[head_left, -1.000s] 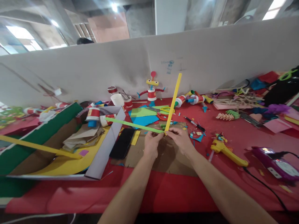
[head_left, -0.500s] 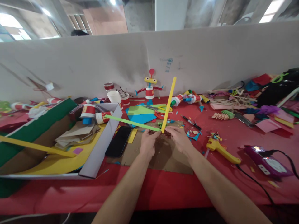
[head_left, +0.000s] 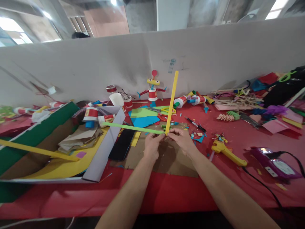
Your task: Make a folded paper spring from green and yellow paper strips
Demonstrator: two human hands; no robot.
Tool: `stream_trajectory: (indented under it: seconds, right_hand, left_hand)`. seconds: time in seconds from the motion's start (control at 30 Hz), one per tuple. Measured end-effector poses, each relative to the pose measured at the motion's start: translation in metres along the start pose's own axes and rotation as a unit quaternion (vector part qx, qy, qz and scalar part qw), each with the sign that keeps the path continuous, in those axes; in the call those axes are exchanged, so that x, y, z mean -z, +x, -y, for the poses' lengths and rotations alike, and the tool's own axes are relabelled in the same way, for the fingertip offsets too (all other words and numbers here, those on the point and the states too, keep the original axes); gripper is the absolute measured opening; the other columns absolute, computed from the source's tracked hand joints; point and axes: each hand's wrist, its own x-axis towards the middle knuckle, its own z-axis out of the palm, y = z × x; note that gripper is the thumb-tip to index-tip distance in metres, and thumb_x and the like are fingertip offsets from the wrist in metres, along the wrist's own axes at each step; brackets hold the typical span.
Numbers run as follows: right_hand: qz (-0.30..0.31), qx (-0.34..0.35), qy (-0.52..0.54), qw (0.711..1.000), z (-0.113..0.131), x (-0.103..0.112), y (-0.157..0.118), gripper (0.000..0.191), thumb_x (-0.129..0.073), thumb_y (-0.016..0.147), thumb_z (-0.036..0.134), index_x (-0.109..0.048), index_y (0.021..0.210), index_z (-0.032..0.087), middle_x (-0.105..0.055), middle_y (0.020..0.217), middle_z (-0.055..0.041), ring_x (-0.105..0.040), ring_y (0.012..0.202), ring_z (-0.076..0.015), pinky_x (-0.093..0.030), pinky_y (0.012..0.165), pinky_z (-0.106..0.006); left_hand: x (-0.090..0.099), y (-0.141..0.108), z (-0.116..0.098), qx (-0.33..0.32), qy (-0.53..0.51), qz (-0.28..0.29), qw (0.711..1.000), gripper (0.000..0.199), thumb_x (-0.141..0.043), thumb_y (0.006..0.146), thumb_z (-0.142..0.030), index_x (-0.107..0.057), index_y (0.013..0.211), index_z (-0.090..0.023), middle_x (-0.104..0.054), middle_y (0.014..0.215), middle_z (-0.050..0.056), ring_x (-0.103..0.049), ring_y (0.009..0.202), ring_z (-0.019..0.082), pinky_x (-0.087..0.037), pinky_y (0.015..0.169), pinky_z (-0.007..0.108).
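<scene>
Between my two hands, a green paper strip [head_left: 133, 128] and a yellow paper strip [head_left: 172, 100] meet at one end and form a corner. The green one reaches out to the left; the yellow one stands up and away. My left hand [head_left: 152, 144] pinches the joined end from the left, near the green strip. From the other side my right hand [head_left: 181, 140] pinches the same end at the foot of the yellow strip. Fingers partly cover the joint. Under the hands lies a brown cardboard sheet [head_left: 147, 162], with a small green paper spring [head_left: 164, 127] just behind the joint.
A black phone [head_left: 122, 144] and a white-sided box [head_left: 105, 149] lie left. Yellow-handled scissors [head_left: 166, 110] rest behind on coloured paper. A yellow glue gun [head_left: 228, 153], a pen [head_left: 195, 124] and a purple power unit [head_left: 275, 163] are right. A paper-cup robot [head_left: 152, 93] stands by the wall.
The yellow strip's top has tilted slightly left and up, and the green strip's far end has shifted a little left. Both hands keep their pinch at the corner.
</scene>
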Motion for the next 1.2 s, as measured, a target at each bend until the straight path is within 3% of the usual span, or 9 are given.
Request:
stream_trajectory:
  seconds: [0.17,0.43,0.63,0.93,1.2]
  right_hand:
    - [-0.009,0.011,-0.007,1.0,0.0,-0.001,0.0,0.019,-0.067,0.062,0.034,-0.067,0.068,0.016,-0.059,0.059,0.0016,-0.049,0.056,-0.0107,-0.036,0.055,-0.024]
    - [0.021,-0.039,0.074,0.996,0.002,0.005,0.004,0.019,-0.071,0.057,0.032,-0.065,0.064,0.015,-0.061,0.059,0.0003,-0.051,0.056,-0.0089,-0.038,0.057,-0.023]
    - [0.021,-0.033,0.072,0.997,-0.002,0.005,0.007,0.022,-0.073,0.056,0.033,-0.066,0.066,0.015,-0.06,0.059,0.0013,-0.05,0.054,-0.0087,-0.036,0.054,-0.023]
    - [0.037,-0.019,0.033,0.999,-0.006,0.007,0.008,0.027,-0.073,0.054,0.04,-0.065,0.064,0.016,-0.06,0.057,0.0023,-0.049,0.051,-0.0105,-0.035,0.051,-0.023]
    - [0.108,0.024,-0.031,0.993,-0.007,0.012,0.01,0.029,-0.068,0.062,0.043,-0.072,0.077,0.019,-0.068,0.067,-0.0001,-0.059,0.063,-0.0176,-0.042,0.059,-0.027]
  left_hand:
    - [0.001,0.001,0.003,-0.019,0.01,0.006,1.0,0.022,-0.075,0.052,-0.02,-0.063,0.067,-0.013,-0.062,0.06,0.0,-0.053,0.055,0.009,-0.038,0.056,0.022]
    - [0.005,0.0,-0.003,0.0,-0.007,0.081,0.997,0.018,-0.072,0.057,-0.022,-0.067,0.072,-0.012,-0.066,0.064,0.004,-0.058,0.059,0.011,-0.043,0.061,0.023]
    - [0.007,0.004,0.001,0.036,-0.061,0.073,0.995,0.023,-0.076,0.054,-0.021,-0.068,0.073,-0.012,-0.066,0.066,0.003,-0.059,0.06,0.009,-0.044,0.061,0.021]
    - [0.005,0.0,-0.003,0.048,-0.016,0.071,0.996,0.027,-0.079,0.05,-0.021,-0.064,0.072,-0.013,-0.06,0.061,-0.002,-0.052,0.053,0.005,-0.041,0.055,0.018]
    - [0.009,0.003,-0.004,0.062,-0.017,0.069,0.996,0.032,-0.081,0.045,-0.02,-0.062,0.069,-0.014,-0.058,0.059,-0.003,-0.049,0.05,0.004,-0.038,0.051,0.018]
